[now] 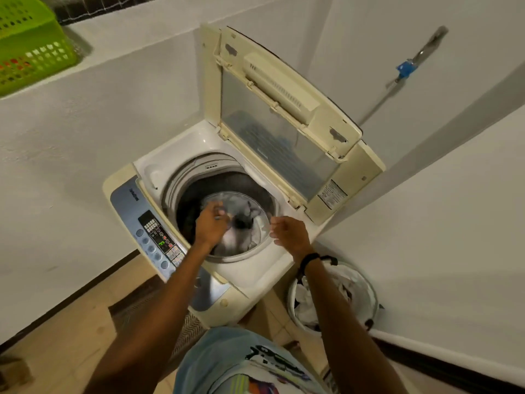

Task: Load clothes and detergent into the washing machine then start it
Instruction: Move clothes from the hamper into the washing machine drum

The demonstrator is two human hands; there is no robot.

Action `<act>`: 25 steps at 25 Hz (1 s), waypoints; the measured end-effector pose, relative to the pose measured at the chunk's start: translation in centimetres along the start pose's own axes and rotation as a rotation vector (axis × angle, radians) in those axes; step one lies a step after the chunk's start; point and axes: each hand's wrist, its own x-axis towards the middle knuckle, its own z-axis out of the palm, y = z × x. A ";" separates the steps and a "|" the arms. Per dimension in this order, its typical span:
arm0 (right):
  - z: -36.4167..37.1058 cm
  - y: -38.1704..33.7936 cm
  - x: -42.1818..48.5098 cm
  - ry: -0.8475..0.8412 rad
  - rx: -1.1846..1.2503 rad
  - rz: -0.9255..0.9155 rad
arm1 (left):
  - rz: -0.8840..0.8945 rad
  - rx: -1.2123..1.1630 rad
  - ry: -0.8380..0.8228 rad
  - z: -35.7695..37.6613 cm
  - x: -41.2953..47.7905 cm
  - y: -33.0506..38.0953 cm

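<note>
Head view: white and grey clothes (pixel 257 220) are seen in the drum of the cream top-loading washing machine (pixel 252 275), under a clear round plastic piece (pixel 241 199) pinched at its rim by the left hand (pixel 211 226). The right hand (pixel 289 234) is curled beside that rim; whether it grips cannot be told.

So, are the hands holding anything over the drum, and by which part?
Seemingly a clear round cover: left hand at its left rim, right hand at its right rim. Blur leaves this uncertain.
</note>
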 end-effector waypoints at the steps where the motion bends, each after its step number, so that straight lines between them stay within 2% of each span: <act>1: -0.2 1.7 -1.2 0.051 0.174 0.102 | 0.036 -0.009 0.021 1.3 -1.8 0.3; 4: -1.1 7.8 -5.1 0.203 0.387 0.269 | 0.166 0.030 -0.026 6.6 -7.1 0.4; 6: -1.4 13.2 -8.1 0.236 0.443 0.388 | 0.233 0.075 -0.191 10.6 -10.8 0.0; 8: -1.4 19.2 -10.5 0.252 0.446 0.554 | 0.239 0.160 -0.385 14.6 -14.0 -0.6; 10: -1.3 24.4 -12.4 0.260 0.525 0.703 | 0.240 0.284 -0.508 18.7 -15.7 -1.9; 13: -0.6 32.7 -13.4 0.280 0.701 0.836 | 0.108 0.503 -0.635 25.5 -14.7 -5.8; 16: 0.6 41.7 -11.1 0.230 0.708 0.922 | -0.012 0.653 -0.696 33.2 -10.4 -12.9; 18: 1.8 47.9 -7.8 0.171 0.612 0.924 | -0.064 0.670 -0.723 38.7 -7.2 -17.0; 20: 3.3 54.3 -3.5 0.101 0.359 0.881 | -0.130 0.667 -0.690 43.7 -4.7 -19.1; 22: 4.6 60.5 1.0 -0.002 0.045 0.756 | -0.162 0.602 -0.623 48.0 -2.9 -21.4; 25: 8.2 69.2 6.2 -0.170 -0.226 0.737 | -0.201 0.494 -0.618 51.8 -1.9 -25.7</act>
